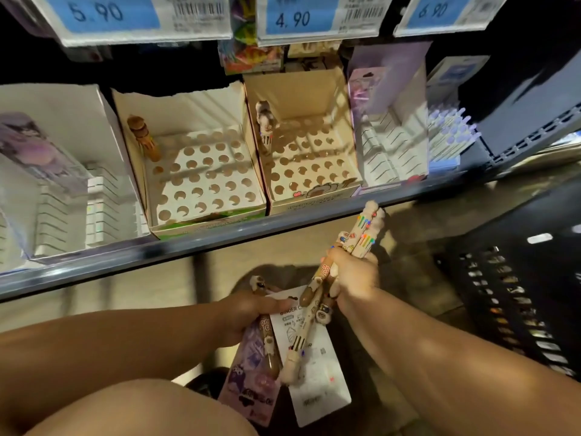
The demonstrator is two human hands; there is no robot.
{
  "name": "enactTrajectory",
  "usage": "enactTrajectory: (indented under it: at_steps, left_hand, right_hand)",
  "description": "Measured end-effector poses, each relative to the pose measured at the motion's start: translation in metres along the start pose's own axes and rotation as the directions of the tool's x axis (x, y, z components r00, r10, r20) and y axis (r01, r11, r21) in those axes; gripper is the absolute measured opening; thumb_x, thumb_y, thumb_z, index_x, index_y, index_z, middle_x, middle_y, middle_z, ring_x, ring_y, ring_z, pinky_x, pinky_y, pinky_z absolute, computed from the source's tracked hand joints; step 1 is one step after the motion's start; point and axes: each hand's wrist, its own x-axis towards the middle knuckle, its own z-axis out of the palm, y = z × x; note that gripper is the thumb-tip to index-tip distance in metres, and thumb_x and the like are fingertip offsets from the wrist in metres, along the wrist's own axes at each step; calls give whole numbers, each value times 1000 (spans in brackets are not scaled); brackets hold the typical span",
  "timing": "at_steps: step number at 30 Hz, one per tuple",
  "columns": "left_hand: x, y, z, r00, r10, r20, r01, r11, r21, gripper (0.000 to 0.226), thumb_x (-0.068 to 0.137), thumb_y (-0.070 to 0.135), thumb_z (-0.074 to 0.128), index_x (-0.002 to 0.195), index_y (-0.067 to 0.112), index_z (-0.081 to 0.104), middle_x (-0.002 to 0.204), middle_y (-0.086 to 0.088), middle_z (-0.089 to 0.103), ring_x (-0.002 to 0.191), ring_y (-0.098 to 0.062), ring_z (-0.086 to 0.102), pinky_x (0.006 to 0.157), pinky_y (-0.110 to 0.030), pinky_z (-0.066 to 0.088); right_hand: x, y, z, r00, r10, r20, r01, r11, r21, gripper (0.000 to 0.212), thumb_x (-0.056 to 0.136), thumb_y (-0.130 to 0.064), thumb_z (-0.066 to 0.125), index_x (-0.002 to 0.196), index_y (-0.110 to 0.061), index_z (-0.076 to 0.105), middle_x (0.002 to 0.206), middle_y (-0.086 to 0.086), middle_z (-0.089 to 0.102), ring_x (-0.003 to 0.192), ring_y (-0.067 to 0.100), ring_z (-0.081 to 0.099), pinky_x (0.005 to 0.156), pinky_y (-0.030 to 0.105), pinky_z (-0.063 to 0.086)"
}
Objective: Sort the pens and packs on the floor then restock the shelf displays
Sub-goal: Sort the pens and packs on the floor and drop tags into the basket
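Right hand [353, 276] covers middle of pens [363, 229].

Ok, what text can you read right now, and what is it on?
"5.90": left price tag
"4.90": middle price tag
"6.90": right price tag
"BINDER C", cut off: white pack in the left hand
Small print on tags, display boxes and pens: too blurred.

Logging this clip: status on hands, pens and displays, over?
Left hand grips two packs and a brown pen. Right hand grips a pen bundle. Left display, right display: one pen each, holes free.
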Motion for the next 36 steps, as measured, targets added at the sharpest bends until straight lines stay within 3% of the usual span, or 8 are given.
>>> enactTrajectory:
  at_steps: [3, 8, 11, 16, 22, 28, 32, 36]
  left_hand:
    - [-1, -4, 1, 1000, -15, 10, 15, 1000, 22, 33, 77, 9, 77, 107, 2, 65, 91, -18, 73, 75, -27, 72, 69, -33, 60]
    - [4, -5, -3, 1000, 13, -2, -13, 1000, 1, 47, 66, 12, 79, 111, 7, 64, 99, -20, 72, 83, -30, 71, 77, -38, 58]
    - [7, -3, -2, 999, 35, -24, -36, 999, -10, 61, 58, 16, 88, 114, 8, 63, 99, -20, 72, 85, -31, 70, 78, -39, 57]
    - [8, 1, 2, 996, 45, -79, -48, 998, -46, 38, 67, 12, 78, 103, 9, 65, 95, -19, 73, 81, -32, 70, 82, -42, 56]
    - [9, 7, 5, 982, 123, -142, -133, 989, -63, 31, 75, 11, 75, 104, 5, 66, 99, -23, 72, 82, -33, 71, 77, -41, 57]
    - [10, 5, 9, 957, 191, -219, -216, 971, -98, 26, 85, 4, 69, 110, 2, 62, 99, -27, 71, 84, -37, 70, 74, -42, 57]
    - [4, 0, 9, 945, 177, -277, -214, 971, -109, 24, 87, 5, 68, 110, 2, 64, 94, -25, 72, 84, -36, 72, 79, -46, 58]
    - [4, -3, 3, 923, 177, -342, -218, 972, -85, 15, 84, 5, 71, 97, 6, 64, 88, -22, 73, 82, -36, 70, 81, -48, 56]
  right_hand:
    - [0, 3, 0, 998, 26, 49, -26, 1000, 7, 42, 80, -3, 71, 118, -8, 55, 91, 10, 69, 75, 22, 69, 69, 35, 55]
    - [-8, 1, -1, 985, 36, 170, -49, 996, 72, 37, 83, 1, 67, 118, -6, 58, 72, 6, 68, 64, 21, 66, 62, 34, 49]
    - [-10, -6, -1, 973, 34, 230, -45, 998, 43, 35, 84, 1, 66, 117, -4, 58, 79, 12, 67, 71, 26, 66, 74, 43, 52]
    - [-15, -24, -9, 934, 31, 355, -6, 997, -71, 35, 85, 4, 62, 119, 0, 54, 90, 15, 62, 77, 23, 65, 56, 29, 56]
    - [-14, -30, -18, 897, 8, 442, 211, 871, -443, 39, 75, 1, 71, 113, -7, 62, 93, 7, 67, 84, 19, 66, 61, 22, 50]
    - [-33, -5, -13, 915, 20, 402, 273, 703, -656, 48, 72, -12, 83, 108, -11, 53, 101, 6, 66, 93, 20, 65, 76, 32, 57]
    - [-38, -3, -11, 913, 49, 405, 271, 669, -692, 53, 70, -14, 85, 109, -15, 49, 101, 2, 63, 88, 12, 62, 62, 19, 49]
    - [-38, 7, -12, 905, 103, 414, 219, 719, -659, 66, 58, -11, 92, 109, -13, 52, 100, 3, 67, 93, 16, 66, 77, 31, 57]
